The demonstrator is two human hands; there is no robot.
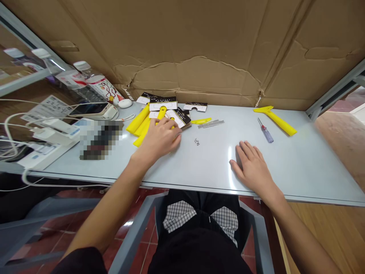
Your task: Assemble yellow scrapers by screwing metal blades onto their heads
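Observation:
My left hand (162, 137) lies over a pile of yellow handles (138, 120) with black-and-white cards (163, 102); its fingers are bent over the pile, and what lies under them is hidden. My right hand (252, 165) rests palm down on the table with its fingers stretched out and nothing in it. Between the hands are several small screws (197, 142). Behind them lie metal blades (211, 124) and a flat yellow piece (201, 121). Beyond my right hand are a screwdriver (265, 131) with a clear handle and a yellow scraper-like tool (278, 118).
Bottles (99, 82), a phone (89, 109), a power strip (48, 148) with white cables and a blurred dark item (101, 140) occupy the left side. A cardboard wall (216, 45) stands behind the grey table (194, 175). One loose card (195, 106) lies against it.

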